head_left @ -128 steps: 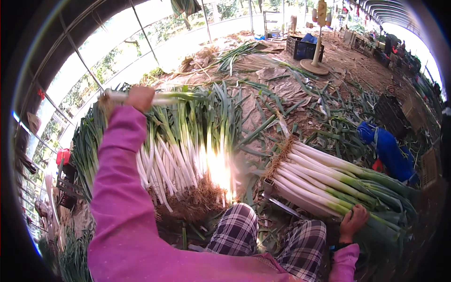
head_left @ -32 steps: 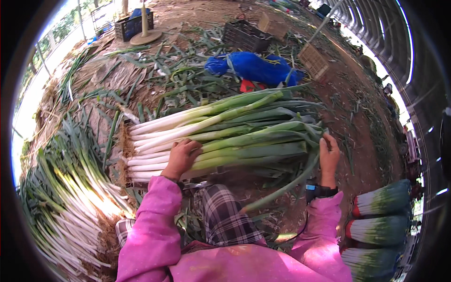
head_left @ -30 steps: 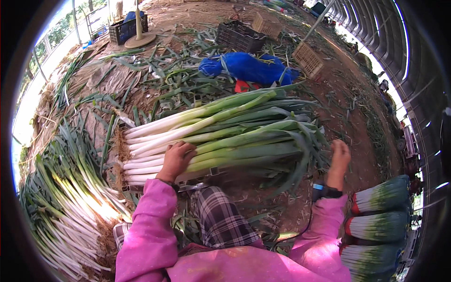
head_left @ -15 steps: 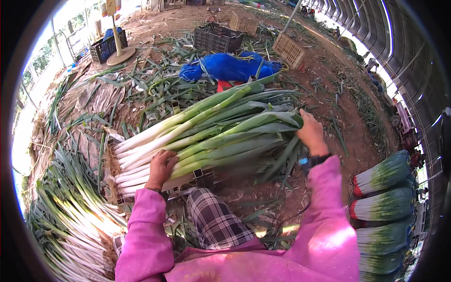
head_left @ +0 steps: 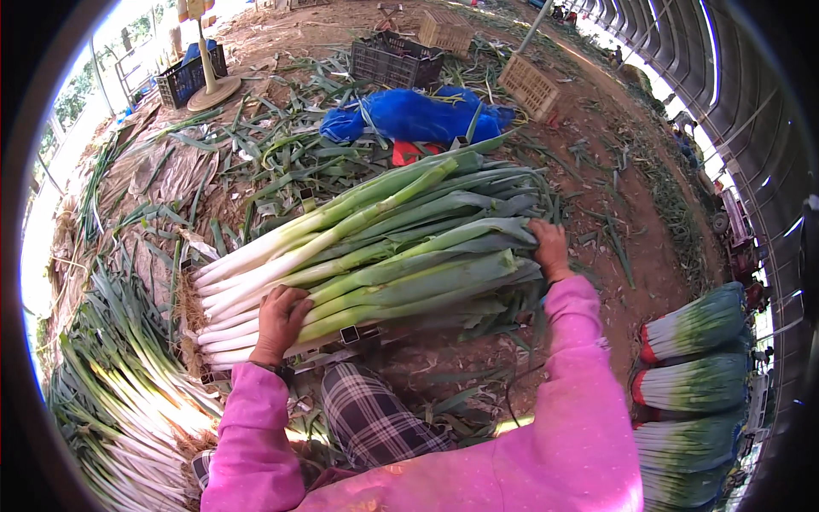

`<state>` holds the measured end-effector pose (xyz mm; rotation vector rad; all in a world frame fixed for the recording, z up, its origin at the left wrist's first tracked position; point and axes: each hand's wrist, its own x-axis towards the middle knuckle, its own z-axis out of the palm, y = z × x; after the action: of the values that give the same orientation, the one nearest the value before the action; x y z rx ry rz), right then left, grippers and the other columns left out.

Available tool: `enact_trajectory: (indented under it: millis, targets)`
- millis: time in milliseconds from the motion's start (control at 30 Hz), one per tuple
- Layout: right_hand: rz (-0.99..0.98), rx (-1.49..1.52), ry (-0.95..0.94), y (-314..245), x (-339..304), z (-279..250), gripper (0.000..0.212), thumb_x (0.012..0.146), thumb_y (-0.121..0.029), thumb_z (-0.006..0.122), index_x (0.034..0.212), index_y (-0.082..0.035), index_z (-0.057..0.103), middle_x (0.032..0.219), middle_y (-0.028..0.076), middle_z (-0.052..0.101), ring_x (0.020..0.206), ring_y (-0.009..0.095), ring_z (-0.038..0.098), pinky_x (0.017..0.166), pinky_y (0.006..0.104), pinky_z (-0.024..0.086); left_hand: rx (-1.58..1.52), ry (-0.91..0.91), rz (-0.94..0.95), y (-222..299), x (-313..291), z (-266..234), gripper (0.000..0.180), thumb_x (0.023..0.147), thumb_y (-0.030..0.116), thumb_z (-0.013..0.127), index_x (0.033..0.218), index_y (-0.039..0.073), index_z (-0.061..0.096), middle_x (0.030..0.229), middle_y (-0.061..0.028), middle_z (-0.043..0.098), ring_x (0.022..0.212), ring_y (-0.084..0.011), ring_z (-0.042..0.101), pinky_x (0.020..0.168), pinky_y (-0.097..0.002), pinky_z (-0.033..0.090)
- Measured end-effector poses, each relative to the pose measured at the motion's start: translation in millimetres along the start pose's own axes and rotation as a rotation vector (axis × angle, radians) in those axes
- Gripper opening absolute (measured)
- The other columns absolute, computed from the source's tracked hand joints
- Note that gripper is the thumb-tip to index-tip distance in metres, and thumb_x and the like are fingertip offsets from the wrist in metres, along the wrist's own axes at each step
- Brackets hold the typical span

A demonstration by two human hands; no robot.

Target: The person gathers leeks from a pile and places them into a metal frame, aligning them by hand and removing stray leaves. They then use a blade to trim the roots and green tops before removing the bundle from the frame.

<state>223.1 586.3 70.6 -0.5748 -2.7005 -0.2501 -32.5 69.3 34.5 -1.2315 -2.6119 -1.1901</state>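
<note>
A big bundle of long leeks [head_left: 375, 247] lies across a low rack in front of me, white stems to the left, green leaves to the right. My left hand [head_left: 279, 322] presses flat on the white stems near the root end. My right hand [head_left: 548, 247] grips the green leaf ends at the bundle's right side. Both arms wear pink sleeves, and a checked trouser knee [head_left: 375, 418] shows below the bundle.
A loose heap of leeks [head_left: 119, 401] lies on the ground at my left. Tied leek bundles [head_left: 691, 375] are stacked at the right. Behind are a blue tarp bundle [head_left: 418, 115], a dark crate [head_left: 397, 60], tan baskets [head_left: 531, 85] and scattered leaf trimmings on dirt.
My left hand came off the left heap onto the bundle's white stems. My right hand shifted up along the green ends and now holds them.
</note>
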Motion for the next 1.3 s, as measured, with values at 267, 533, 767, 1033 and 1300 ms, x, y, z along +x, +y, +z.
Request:
enact_trajectory:
  millis: [267, 533, 767, 1033, 1300]
  targets:
    - [0.185, -0.177, -0.219, -5, -65, -44, 0.083, 0.074, -0.003, 0.060, 0.148, -0.018, 0.026, 0.143, 0.006, 0.042, 0.124, 0.029, 0.047, 0.108, 0.0538, 0.028, -0.051, 0.012, -0.005, -8, -4, 3, 0.019, 0.081, 0.027, 0.068, 0.090, 0.010, 0.066, 0.091, -0.0064, 0.064, 0.091, -0.0291, 0.059, 0.082, -0.0409, 0.041]
    - [0.236, 0.346, 0.124, -81, -100, -79, 0.091, 0.074, -0.016, 0.069, 0.151, -0.016, 0.019, 0.140, 0.015, 0.044, 0.125, 0.033, 0.046, 0.109, 0.0552, 0.024, -0.022, 0.019, 0.004, -17, -8, 0, 0.018, 0.083, 0.027, 0.067, 0.091, 0.010, 0.066, 0.091, -0.0069, 0.063, 0.091, -0.0295, 0.059, 0.081, -0.0411, 0.042]
    - [0.007, -0.083, -0.091, -13, -30, -97, 0.049, 0.080, -0.021, 0.064, 0.129, -0.019, 0.057, 0.104, 0.007, 0.067, 0.100, 0.025, 0.062, 0.104, 0.0503, 0.032, -0.136, 0.009, -0.030, -13, 3, 27, 0.015, 0.083, 0.019, 0.065, 0.091, 0.006, 0.065, 0.086, -0.0125, 0.062, 0.085, -0.0308, 0.059, 0.076, -0.0400, 0.045]
    - [0.230, 0.069, 0.154, -40, -81, -10, 0.045, 0.084, -0.018, 0.057, 0.128, -0.029, 0.057, 0.119, 0.002, 0.062, 0.104, 0.027, 0.058, 0.101, 0.0565, 0.033, -0.206, 0.028, 0.050, -8, 4, 26, 0.012, 0.084, 0.012, 0.062, 0.085, 0.000, 0.060, 0.081, -0.0145, 0.059, 0.078, -0.0311, 0.056, 0.073, -0.0384, 0.045]
    - [0.383, 0.141, 0.564, -150, -97, -84, 0.052, 0.077, -0.002, 0.052, 0.129, -0.006, 0.053, 0.132, 0.015, 0.053, 0.117, 0.035, 0.051, 0.103, 0.0528, 0.032, -0.175, 0.090, -0.003, -18, -4, 9, 0.013, 0.079, 0.013, 0.070, 0.082, 0.001, 0.065, 0.079, -0.0133, 0.061, 0.075, -0.0288, 0.058, 0.069, -0.0388, 0.046]
